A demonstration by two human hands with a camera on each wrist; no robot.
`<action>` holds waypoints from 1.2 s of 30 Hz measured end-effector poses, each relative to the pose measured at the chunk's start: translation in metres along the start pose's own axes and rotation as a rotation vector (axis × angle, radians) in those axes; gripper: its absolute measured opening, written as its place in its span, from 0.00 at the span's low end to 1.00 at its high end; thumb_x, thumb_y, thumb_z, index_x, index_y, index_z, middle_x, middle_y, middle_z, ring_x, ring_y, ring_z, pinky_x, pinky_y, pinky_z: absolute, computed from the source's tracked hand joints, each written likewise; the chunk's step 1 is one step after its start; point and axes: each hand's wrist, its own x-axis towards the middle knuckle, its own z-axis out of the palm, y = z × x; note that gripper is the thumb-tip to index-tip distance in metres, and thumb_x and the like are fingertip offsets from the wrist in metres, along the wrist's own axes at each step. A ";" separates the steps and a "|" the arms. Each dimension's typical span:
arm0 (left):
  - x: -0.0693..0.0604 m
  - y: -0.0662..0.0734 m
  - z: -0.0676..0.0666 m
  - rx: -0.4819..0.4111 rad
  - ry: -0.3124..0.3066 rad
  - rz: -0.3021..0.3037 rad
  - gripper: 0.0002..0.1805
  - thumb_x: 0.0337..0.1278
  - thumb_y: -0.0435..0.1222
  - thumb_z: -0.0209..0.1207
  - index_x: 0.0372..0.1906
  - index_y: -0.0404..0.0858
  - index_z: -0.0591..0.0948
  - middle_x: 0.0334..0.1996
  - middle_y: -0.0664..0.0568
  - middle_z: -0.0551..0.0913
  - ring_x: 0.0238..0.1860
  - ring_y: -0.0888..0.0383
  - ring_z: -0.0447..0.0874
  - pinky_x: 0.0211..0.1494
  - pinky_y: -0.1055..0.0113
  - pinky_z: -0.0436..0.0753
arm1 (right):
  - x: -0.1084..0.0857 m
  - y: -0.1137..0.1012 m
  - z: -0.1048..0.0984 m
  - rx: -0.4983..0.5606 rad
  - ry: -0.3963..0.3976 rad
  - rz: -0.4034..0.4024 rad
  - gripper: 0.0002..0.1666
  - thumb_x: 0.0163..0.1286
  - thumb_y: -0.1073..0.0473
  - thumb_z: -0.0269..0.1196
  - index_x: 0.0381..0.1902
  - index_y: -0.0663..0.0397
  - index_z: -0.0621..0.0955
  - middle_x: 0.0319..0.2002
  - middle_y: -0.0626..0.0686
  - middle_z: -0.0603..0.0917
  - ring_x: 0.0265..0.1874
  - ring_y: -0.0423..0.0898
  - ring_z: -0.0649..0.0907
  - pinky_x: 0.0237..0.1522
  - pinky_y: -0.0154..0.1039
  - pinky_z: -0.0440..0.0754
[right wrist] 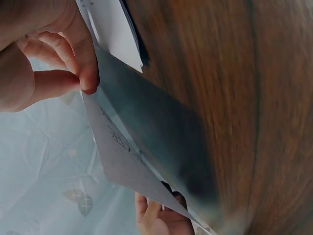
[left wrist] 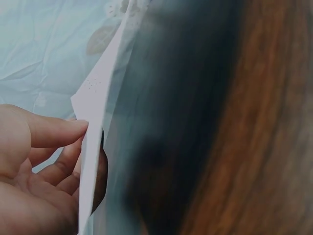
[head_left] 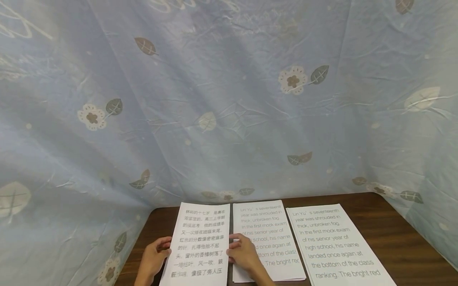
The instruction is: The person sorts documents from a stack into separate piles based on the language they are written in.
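A white sheet of paper [head_left: 200,242] printed with Chinese text is held up off the table between both hands. My left hand [head_left: 154,258] pinches its left edge, thumb in front and fingers behind, as the left wrist view shows with the paper [left wrist: 95,107] seen nearly edge-on. At the opposite edge my right hand [head_left: 245,254] pinches it between thumb and fingers; the right wrist view shows this grip on the paper [right wrist: 122,152] too. Just right of it, partly covered by my right hand, lies a stack of sheets [head_left: 264,222] with English text.
A second stack of English-printed sheets [head_left: 336,246] lies farther right, slightly fanned at its left edge. All of it is on a dark brown wooden table [head_left: 379,214]. Behind the table hangs a pale blue cloth [head_left: 229,119] with leaves and flowers.
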 end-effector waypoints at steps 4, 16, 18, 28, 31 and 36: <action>0.001 -0.004 -0.005 -0.002 -0.013 -0.026 0.24 0.61 0.22 0.63 0.64 0.26 0.81 0.52 0.35 0.88 0.46 0.53 0.87 0.43 0.59 0.87 | 0.001 0.001 0.005 0.002 -0.007 -0.010 0.34 0.64 0.70 0.68 0.69 0.68 0.76 0.42 0.55 0.88 0.34 0.44 0.88 0.35 0.39 0.91; -0.001 -0.011 -0.014 -0.018 -0.021 -0.045 0.24 0.61 0.21 0.63 0.64 0.24 0.80 0.49 0.37 0.88 0.43 0.55 0.85 0.39 0.62 0.86 | -0.002 0.002 0.015 0.000 -0.014 -0.027 0.33 0.63 0.72 0.68 0.67 0.68 0.77 0.40 0.55 0.88 0.33 0.45 0.88 0.33 0.38 0.91; -0.001 -0.010 -0.014 -0.019 -0.022 -0.043 0.24 0.62 0.21 0.62 0.64 0.24 0.80 0.49 0.37 0.88 0.43 0.55 0.85 0.40 0.61 0.87 | -0.003 0.002 0.015 0.005 -0.012 -0.037 0.33 0.63 0.72 0.68 0.67 0.69 0.77 0.40 0.55 0.88 0.32 0.45 0.88 0.33 0.38 0.91; -0.001 -0.009 -0.014 -0.019 -0.031 -0.041 0.24 0.62 0.21 0.62 0.64 0.24 0.80 0.50 0.36 0.88 0.44 0.55 0.86 0.40 0.61 0.87 | -0.001 0.000 0.017 -0.012 -0.008 -0.046 0.32 0.63 0.72 0.68 0.67 0.69 0.78 0.40 0.55 0.89 0.31 0.45 0.88 0.32 0.38 0.91; 0.000 -0.009 -0.013 -0.009 -0.035 -0.042 0.24 0.62 0.22 0.62 0.64 0.25 0.80 0.50 0.36 0.88 0.45 0.55 0.86 0.41 0.61 0.87 | -0.001 0.001 0.017 -0.017 -0.010 -0.042 0.32 0.63 0.72 0.68 0.67 0.69 0.78 0.40 0.55 0.89 0.31 0.45 0.88 0.32 0.38 0.91; 0.001 -0.010 -0.011 0.011 -0.035 -0.048 0.23 0.63 0.22 0.62 0.64 0.26 0.81 0.50 0.38 0.88 0.45 0.54 0.86 0.41 0.61 0.87 | -0.001 0.003 0.016 -0.024 -0.004 -0.045 0.32 0.63 0.72 0.68 0.67 0.68 0.78 0.40 0.55 0.88 0.32 0.44 0.88 0.32 0.37 0.90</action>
